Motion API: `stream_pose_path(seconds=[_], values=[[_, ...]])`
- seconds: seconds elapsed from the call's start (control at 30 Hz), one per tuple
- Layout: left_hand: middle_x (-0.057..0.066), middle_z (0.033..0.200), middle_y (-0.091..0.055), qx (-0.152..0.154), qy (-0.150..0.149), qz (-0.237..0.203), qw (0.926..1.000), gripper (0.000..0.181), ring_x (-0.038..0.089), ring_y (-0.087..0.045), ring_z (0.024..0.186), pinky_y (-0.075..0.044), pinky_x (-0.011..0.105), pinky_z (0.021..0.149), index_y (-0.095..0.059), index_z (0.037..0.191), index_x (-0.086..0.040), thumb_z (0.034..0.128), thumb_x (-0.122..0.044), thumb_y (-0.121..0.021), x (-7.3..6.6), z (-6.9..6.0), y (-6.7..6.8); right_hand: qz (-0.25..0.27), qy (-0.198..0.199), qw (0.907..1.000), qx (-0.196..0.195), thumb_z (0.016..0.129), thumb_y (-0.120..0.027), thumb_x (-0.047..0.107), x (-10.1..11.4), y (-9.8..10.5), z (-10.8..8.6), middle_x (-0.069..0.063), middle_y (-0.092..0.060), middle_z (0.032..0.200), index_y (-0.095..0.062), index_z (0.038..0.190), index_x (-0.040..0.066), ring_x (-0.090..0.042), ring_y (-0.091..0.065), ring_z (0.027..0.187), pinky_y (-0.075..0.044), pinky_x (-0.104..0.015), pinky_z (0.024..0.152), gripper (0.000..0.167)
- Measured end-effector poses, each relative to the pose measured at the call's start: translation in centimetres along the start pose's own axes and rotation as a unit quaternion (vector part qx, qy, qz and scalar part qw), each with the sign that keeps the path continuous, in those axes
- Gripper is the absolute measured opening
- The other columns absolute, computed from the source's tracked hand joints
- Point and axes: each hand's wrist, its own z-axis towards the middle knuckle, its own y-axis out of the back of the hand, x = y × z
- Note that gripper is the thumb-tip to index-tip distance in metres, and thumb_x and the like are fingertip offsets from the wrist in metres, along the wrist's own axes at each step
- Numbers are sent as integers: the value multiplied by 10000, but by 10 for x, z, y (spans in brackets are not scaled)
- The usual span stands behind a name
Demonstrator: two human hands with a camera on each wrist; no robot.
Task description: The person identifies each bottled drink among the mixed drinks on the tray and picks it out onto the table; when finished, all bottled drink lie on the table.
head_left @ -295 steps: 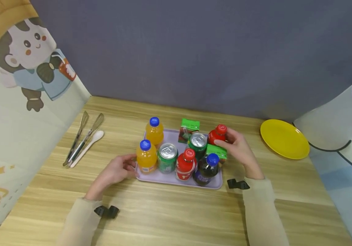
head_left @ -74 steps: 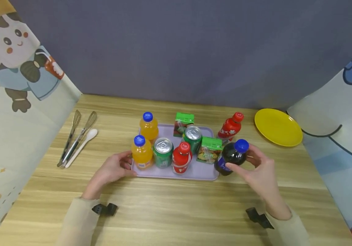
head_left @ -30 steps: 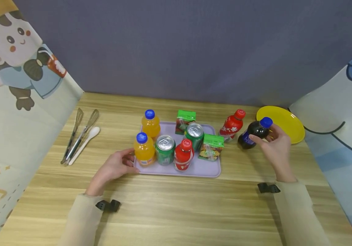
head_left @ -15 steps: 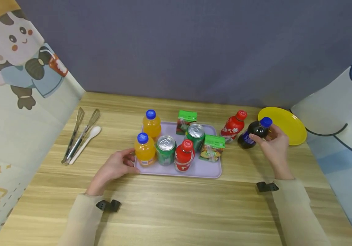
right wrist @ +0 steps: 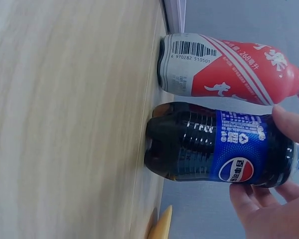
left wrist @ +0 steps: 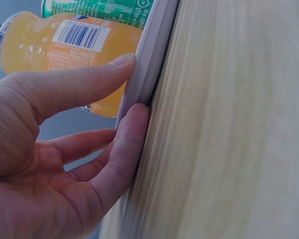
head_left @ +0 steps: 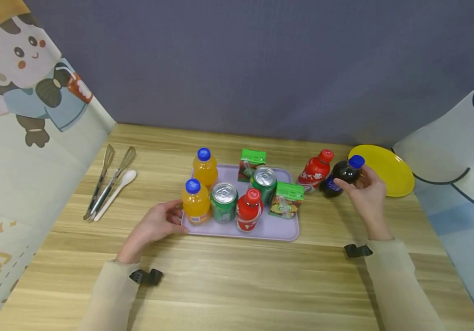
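Observation:
My right hand (head_left: 367, 197) holds a dark cola bottle (right wrist: 199, 142) with a blue cap and blue label, thumb on one side and fingers on the other. Its base is at the tabletop, right of the purple tray (head_left: 276, 230) and close beside a red bottle (head_left: 313, 172). At the tray's front left corner, my left hand (head_left: 158, 223) pinches the rim, thumb above and fingers along the outside. On the tray stand two orange drink bottles (head_left: 196, 204), two green cans (head_left: 224, 204), another red bottle (head_left: 248, 211) and two green-topped drink cartons (head_left: 286, 200).
A yellow plate (head_left: 394, 177) lies at the back right, just behind my right hand. Two metal-ended utensils (head_left: 112, 181) and a white spoon (head_left: 114, 195) lie at the left. A grey partition (head_left: 262, 69) closes off the table's back; printed panels flank both sides.
A red bottle and then the cola bottle have come off the tray onto the table at its right. Lately the cola bottle shifted slightly left. My left hand stays at the tray's corner.

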Motion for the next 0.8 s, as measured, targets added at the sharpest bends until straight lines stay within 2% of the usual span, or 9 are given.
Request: stream_pose_path(seconds=[0.33,0.47,0.57,0.7,0.8], values=[[106,990,-605,-3,-4,-7,10000,816,209,-593,809,-518,317,692,-441,1368,63,683,-93,-857,0,0,-1,229,59,9994,-240,779,-802,141,5,1,-7,-113,-505,1362,-487,1397,79,-235,-506,1181,-447,-304,934,697],[107,993,-604,8,-7,-13,10000,814,212,-590,810,-517,316,690,-443,1368,61,685,-97,-857,0,0,-1,281,61,9977,-612,797,-779,116,12,3,-16,-131,-438,1396,-411,1429,52,-233,-434,1250,-421,-321,974,734],[106,997,-605,10,10,9,10000,813,212,-587,813,-516,317,696,-444,1368,59,687,-104,-857,0,-1,-1,277,145,9954,-910,794,-780,111,20,4,-23,-137,-437,1370,-405,1420,37,-220,-430,1237,-417,-312,979,733],[105,1001,-608,3,25,38,10000,816,214,-586,816,-515,322,704,-440,1370,61,687,-102,-856,0,-1,0,343,486,9917,-1140,795,-765,57,38,3,-36,-143,-464,1334,-446,1387,15,-197,-455,1195,-425,-290,964,673],[106,1001,-608,1,11,51,10000,821,213,-588,816,-516,322,702,-435,1373,63,685,-97,-854,0,-1,0,395,936,9867,-1268,791,-748,1,60,2,-50,-164,-493,1292,-486,1346,-17,-211,-479,1163,-438,-285,947,614]])
